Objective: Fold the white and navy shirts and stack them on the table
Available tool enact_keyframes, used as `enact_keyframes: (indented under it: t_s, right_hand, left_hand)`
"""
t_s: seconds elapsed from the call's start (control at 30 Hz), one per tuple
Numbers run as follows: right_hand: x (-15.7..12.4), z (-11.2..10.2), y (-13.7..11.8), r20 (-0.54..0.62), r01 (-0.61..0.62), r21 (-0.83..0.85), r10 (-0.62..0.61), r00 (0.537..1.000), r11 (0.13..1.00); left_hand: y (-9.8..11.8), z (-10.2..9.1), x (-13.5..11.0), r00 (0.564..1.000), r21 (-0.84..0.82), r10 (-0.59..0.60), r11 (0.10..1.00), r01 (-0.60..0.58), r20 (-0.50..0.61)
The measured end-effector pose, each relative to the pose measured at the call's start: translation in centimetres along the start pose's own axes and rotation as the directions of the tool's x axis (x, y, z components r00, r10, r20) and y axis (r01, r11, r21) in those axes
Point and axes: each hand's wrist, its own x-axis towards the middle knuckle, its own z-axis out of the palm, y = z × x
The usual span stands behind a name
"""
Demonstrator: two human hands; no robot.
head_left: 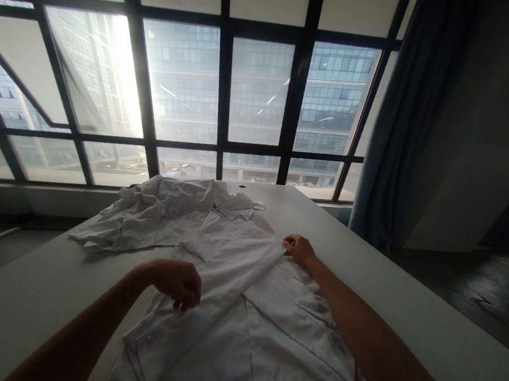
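A white collared garment (227,259), a shirt or a coat, lies spread and partly folded over on the table in front of me. My right hand (299,250) pinches its cloth at the right edge, where a layer folds across diagonally. On the left, my left hand (179,283) is bent down with its fingers curled together, the tips at the cloth of the same garment. Those fingertips are in shadow, and the exact grip is hard to see. Wrinkles run through the cloth under my right forearm.
Another crumpled white cloth heap (147,214) lies at the far left of the white table (345,268), against the garment's far end. A round hole (242,186) is near the table's far edge. Behind stand framed windows (260,91); a blue curtain (399,137) hangs at right.
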Motion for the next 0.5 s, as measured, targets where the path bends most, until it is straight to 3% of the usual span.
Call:
enact_keyframes:
  t_s: [0.07, 0.17, 0.27, 0.33, 0.5]
  right_hand:
    - [0.6, -0.1, 0.0, 0.02, -0.081, -0.015, 0.081, 0.997, 0.997]
    - [2.4, -0.2, -0.4, 0.081, -0.169, -0.064, 0.174, 0.981, 0.983]
    - [4.8, 0.3, -1.4, 0.126, -0.161, -0.076, 0.17, 0.977, 0.984]
    - [6.5, 1.1, -2.3, 0.142, -0.141, -0.071, 0.15, 0.978, 0.987]
    - [9.6, 3.4, -5.0, 0.121, -0.141, -0.07, 0.149, 0.981, 0.988]
  left_hand:
    - [-1.1, -0.7, 1.3, 0.958, 0.075, 0.033, 0.997, -0.011, -0.285]
    - [-2.9, -2.6, 3.7, 0.755, 0.223, 0.03, 0.962, 0.155, -0.655]
    - [-4.5, -5.2, 6.1, 0.562, 0.228, -0.026, 0.898, 0.377, -0.827]
    - [-5.3, -7.1, 7.8, 0.523, 0.181, -0.097, 0.873, 0.454, -0.847]
    - [-6.7, -11.3, 11.9, 0.539, 0.054, -0.258, 0.867, 0.495, -0.802]
